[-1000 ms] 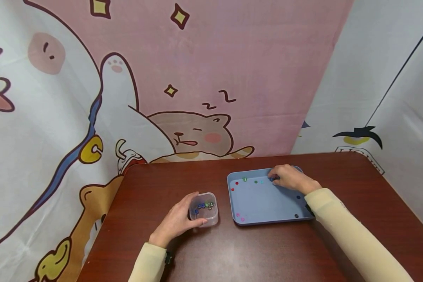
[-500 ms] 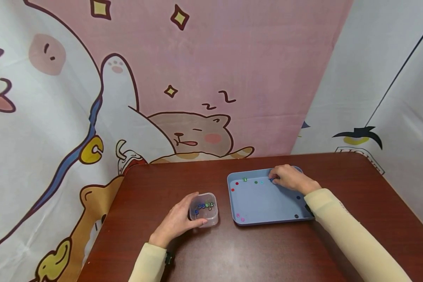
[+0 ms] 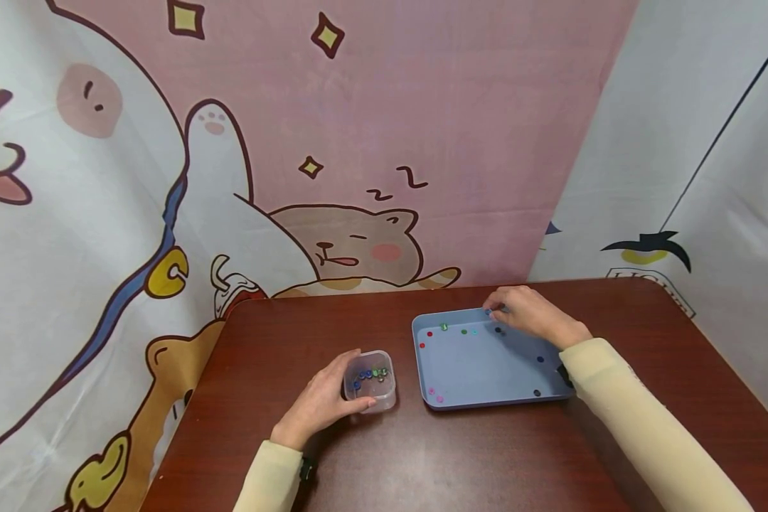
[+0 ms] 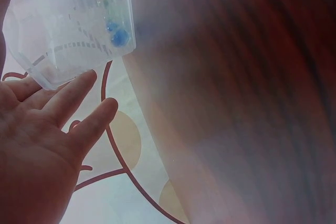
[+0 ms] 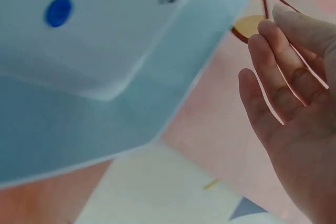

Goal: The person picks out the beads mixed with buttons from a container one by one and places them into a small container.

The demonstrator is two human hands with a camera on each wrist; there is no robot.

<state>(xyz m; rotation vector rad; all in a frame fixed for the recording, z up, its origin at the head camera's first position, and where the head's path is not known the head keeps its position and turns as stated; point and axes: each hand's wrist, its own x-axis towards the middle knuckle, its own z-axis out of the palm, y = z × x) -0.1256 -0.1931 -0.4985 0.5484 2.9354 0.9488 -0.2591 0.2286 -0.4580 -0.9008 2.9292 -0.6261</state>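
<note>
My left hand (image 3: 316,400) grips a small clear plastic box (image 3: 386,404) on the table, thumb at its near side and fingers at the far side. Several blue, green and silvery beads (image 3: 368,373) lie inside; a blue one (image 4: 120,38) shows through the wall in the left wrist view. Over the back edge of a light blue tray (image 3: 473,377), my right hand (image 3: 530,313) pinches a small blue bead (image 3: 488,311) between thumb and fingertips. In the right wrist view the fingers of that hand (image 5: 294,87) are curved, and the bead cannot be seen.
Scattered in the tray are red (image 3: 429,333), green (image 3: 444,327), pink (image 3: 439,399) and dark (image 3: 537,392) pieces. A dark piece (image 3: 499,330) lies just below the right hand. The brown table (image 3: 409,469) meets a cartoon-printed cloth (image 3: 473,142) behind.
My right hand has risen from the tray floor toward the back edge with the blue bead, uncovering a dark piece beneath. The left hand and the box stay put.
</note>
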